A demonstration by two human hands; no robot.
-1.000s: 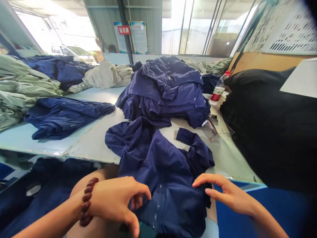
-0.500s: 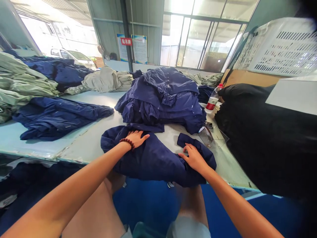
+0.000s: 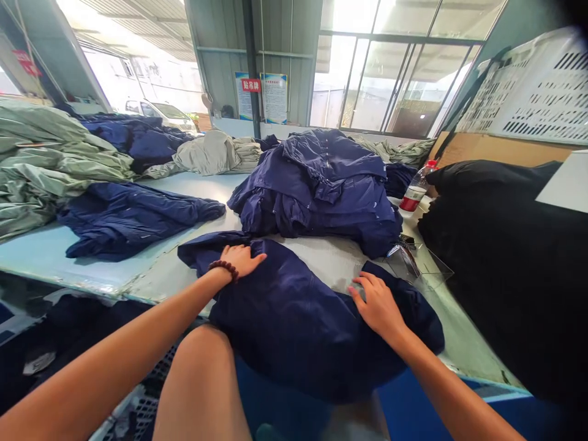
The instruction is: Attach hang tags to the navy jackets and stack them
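Note:
A navy garment (image 3: 294,312) lies across the near edge of the table, its lower part hanging over toward my legs. On its left part rests my left hand (image 3: 241,260), fingers stretched out and thumb apart, a dark red bead bracelet on the wrist. My right hand (image 3: 379,303) lies over the garment's right part, near a sleeve-like end, with fingers spread and slightly bent; its fingertips touch the cloth's upper edge. Just beyond the garment stands a heap of folded navy jackets (image 3: 316,190).
Another navy garment (image 3: 133,217) lies at left beside heaped grey-green clothes (image 3: 41,165). A drink bottle (image 3: 418,187) and a clear plastic holder (image 3: 420,266) stand at right, near a large black cloth-like bulk (image 3: 496,263). A white crate (image 3: 537,92) sits behind.
The garment has slid toward me and hangs farther over the table edge, its right end spread farther right. My hands are farther apart. The view has turned slightly left.

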